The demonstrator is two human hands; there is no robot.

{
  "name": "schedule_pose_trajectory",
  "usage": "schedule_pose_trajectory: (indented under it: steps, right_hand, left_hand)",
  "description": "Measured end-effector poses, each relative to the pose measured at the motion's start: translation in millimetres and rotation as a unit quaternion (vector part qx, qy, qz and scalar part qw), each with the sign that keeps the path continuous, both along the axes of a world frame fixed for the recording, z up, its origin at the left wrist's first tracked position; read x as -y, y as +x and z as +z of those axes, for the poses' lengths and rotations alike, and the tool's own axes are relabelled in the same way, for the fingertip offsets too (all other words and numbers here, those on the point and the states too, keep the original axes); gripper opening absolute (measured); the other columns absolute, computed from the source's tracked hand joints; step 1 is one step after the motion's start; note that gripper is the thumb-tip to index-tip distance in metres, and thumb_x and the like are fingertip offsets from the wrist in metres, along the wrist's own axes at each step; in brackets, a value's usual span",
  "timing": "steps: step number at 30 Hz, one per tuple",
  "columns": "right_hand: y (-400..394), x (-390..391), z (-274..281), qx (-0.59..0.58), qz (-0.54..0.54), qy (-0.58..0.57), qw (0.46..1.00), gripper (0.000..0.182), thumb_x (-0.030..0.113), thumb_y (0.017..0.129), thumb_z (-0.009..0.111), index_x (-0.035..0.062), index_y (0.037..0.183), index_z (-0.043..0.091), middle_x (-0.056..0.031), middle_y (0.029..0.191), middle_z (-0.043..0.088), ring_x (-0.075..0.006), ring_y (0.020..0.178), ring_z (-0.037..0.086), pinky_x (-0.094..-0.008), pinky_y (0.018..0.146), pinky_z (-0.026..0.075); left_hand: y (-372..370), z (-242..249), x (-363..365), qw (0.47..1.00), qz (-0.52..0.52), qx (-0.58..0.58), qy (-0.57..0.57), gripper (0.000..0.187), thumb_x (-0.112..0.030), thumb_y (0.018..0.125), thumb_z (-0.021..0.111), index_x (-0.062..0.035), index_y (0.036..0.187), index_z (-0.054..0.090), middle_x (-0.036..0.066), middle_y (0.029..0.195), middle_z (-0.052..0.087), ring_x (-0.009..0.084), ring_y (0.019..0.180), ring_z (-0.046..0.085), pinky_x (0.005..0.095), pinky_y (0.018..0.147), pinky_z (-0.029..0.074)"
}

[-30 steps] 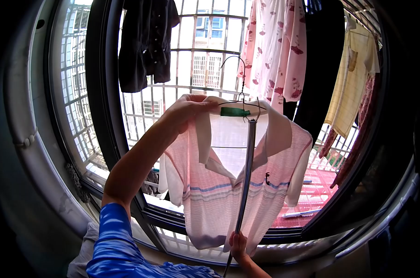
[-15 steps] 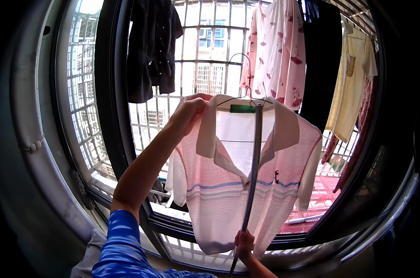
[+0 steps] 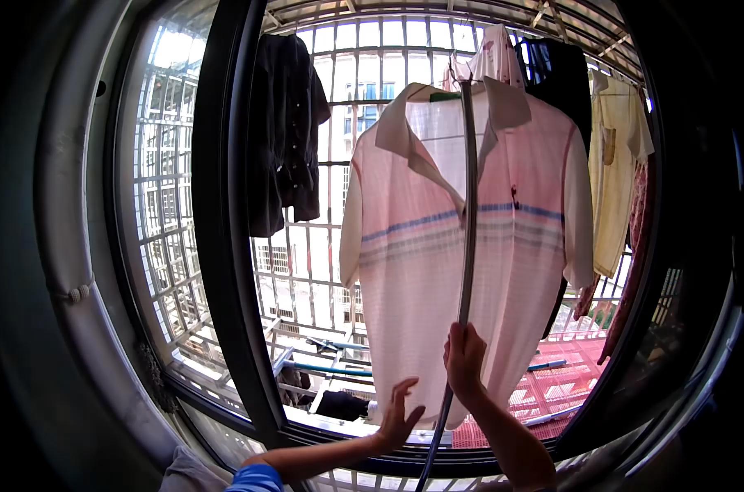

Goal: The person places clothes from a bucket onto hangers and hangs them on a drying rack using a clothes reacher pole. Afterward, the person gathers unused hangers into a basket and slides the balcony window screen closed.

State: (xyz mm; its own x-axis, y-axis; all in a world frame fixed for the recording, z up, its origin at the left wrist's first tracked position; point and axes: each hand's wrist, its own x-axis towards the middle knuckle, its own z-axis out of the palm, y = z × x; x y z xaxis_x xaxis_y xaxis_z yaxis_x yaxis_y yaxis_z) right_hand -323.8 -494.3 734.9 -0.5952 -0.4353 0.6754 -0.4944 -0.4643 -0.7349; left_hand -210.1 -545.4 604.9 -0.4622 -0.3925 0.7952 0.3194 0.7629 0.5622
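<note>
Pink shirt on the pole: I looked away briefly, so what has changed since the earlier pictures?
The pink shirt has risen on the pole. The left hand has let go of the shirt's top and dropped, open, near its lower edge. The right hand has moved up, still gripping the pole. The dark shirt still hangs at picture left.

"See, the left hand [image 3: 401, 416] has let go of the shirt [image 3: 413, 303] up at eleven o'clock; now it's down low, spread open, between seven and eight from the right hand [image 3: 465, 357]."

"And the shirt's gone up towards twelve with the pole [image 3: 468, 205], hiding most of the floral cloth [image 3: 501, 53]."
</note>
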Motion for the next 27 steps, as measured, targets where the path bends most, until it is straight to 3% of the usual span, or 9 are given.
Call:
schedule_pose_trajectory:
  steps: [6, 8, 11, 12, 15, 16, 20, 22, 27]
  right_hand:
    - [-25.9, 71.8, 77.8, -0.082, -0.086, -0.041, 0.992, 0.038, 0.033, 0.092, 0.050, 0.0066, 0.066, 0.043, 0.0017, 0.048, 0.040, -0.0050, 0.038, 0.039, -0.0213, 0.033, 0.030]
    - [-26.4, 87.2, 99.9, -0.090, -0.128, -0.034, 0.987, 0.042, 0.031, 0.092, 0.052, -0.0003, 0.064, 0.046, -0.0092, 0.047, 0.043, -0.0176, 0.044, 0.045, -0.0347, 0.044, 0.034]
    - [-24.5, 105.8, 120.7, -0.081, -0.117, -0.032, 0.989, 0.045, 0.033, 0.092, 0.051, -0.0017, 0.064, 0.048, -0.0116, 0.048, 0.046, -0.0220, 0.045, 0.048, -0.0362, 0.046, 0.035]
    - [-21.6, 103.9, 126.0, -0.081, -0.086, 0.009, 0.993, 0.038, 0.030, 0.092, 0.051, -0.0039, 0.074, 0.050, -0.0111, 0.054, 0.051, -0.0196, 0.047, 0.051, -0.0331, 0.046, 0.039]
    - [1.4, 90.9, 127.5, -0.085, 0.062, -0.007, 0.994, 0.025, 0.025, 0.094, 0.048, -0.0003, 0.092, 0.047, -0.0067, 0.068, 0.053, -0.0112, 0.052, 0.053, -0.0234, 0.044, 0.044]
    - [0.9, 90.8, 118.3, -0.116, 0.070, 0.021, 0.991, 0.026, 0.020, 0.094, 0.046, -0.0026, 0.107, 0.041, -0.0109, 0.082, 0.055, -0.0156, 0.062, 0.060, -0.0254, 0.052, 0.050]
    - [1.9, 97.4, 39.3, -0.057, 0.128, 0.046, 0.989, 0.015, 0.012, 0.091, 0.050, -0.0022, 0.096, 0.046, -0.0104, 0.073, 0.059, -0.0149, 0.057, 0.059, -0.0247, 0.050, 0.048]
    - [3.2, 97.9, 7.6, -0.025, 0.179, 0.121, 0.976, 0.024, 0.024, 0.094, 0.048, 0.0002, 0.090, 0.048, -0.0066, 0.061, 0.057, -0.0124, 0.046, 0.055, -0.0237, 0.041, 0.042]
    - [14.4, 120.0, 11.2, 0.079, 0.217, 0.069, 0.970, 0.026, 0.032, 0.094, 0.047, 0.0102, 0.081, 0.041, 0.0020, 0.053, 0.039, -0.0060, 0.036, 0.037, -0.0215, 0.032, 0.031]
  left_hand:
    - [-10.2, -106.0, -26.0, 0.966, -0.141, 0.091, 0.199, 0.046, -0.027, 0.094, 0.046, -0.0022, 0.128, 0.028, 0.019, 0.120, 0.048, 0.0267, 0.104, 0.055, 0.0381, 0.089, 0.043]
    - [-13.0, -125.2, -27.2, 0.934, -0.159, 0.120, 0.298, 0.040, -0.029, 0.094, 0.046, -0.0024, 0.122, 0.034, 0.012, 0.093, 0.059, 0.0187, 0.082, 0.060, 0.0309, 0.076, 0.047]
    - [-24.4, -152.5, -24.2, 0.914, -0.162, 0.068, 0.366, 0.028, -0.027, 0.094, 0.048, -0.0032, 0.108, 0.043, 0.003, 0.068, 0.052, 0.0096, 0.062, 0.052, 0.0242, 0.058, 0.043]
    - [-21.2, -136.1, -29.3, 0.932, -0.086, 0.056, 0.348, 0.019, -0.023, 0.094, 0.048, -0.0038, 0.092, 0.047, 0.000, 0.062, 0.044, 0.0060, 0.054, 0.041, 0.0233, 0.048, 0.036]
    - [-29.1, -138.7, -11.7, 0.917, -0.113, 0.017, 0.382, 0.018, -0.020, 0.094, 0.048, -0.0045, 0.085, 0.047, -0.001, 0.061, 0.044, 0.0056, 0.054, 0.041, 0.0235, 0.046, 0.035]
    - [-27.0, -117.5, -10.4, 0.916, -0.127, -0.028, 0.380, 0.021, -0.020, 0.094, 0.048, -0.0050, 0.080, 0.046, -0.002, 0.059, 0.043, 0.0051, 0.052, 0.040, 0.0232, 0.045, 0.034]
    - [-36.5, -70.4, 24.9, 0.956, -0.061, -0.063, 0.281, 0.022, -0.022, 0.093, 0.050, -0.0064, 0.078, 0.044, -0.002, 0.056, 0.041, 0.0057, 0.048, 0.037, 0.0238, 0.043, 0.032]
    - [-36.5, -39.1, 44.8, 0.985, 0.056, -0.017, 0.163, 0.022, -0.021, 0.091, 0.054, -0.0064, 0.077, 0.044, -0.003, 0.056, 0.041, 0.0043, 0.048, 0.039, 0.0218, 0.042, 0.032]
    - [-48.7, 6.0, 81.8, 0.987, 0.010, -0.057, 0.149, 0.015, -0.013, 0.090, 0.053, -0.0045, 0.079, 0.046, -0.002, 0.054, 0.043, 0.0043, 0.047, 0.041, 0.0232, 0.041, 0.033]
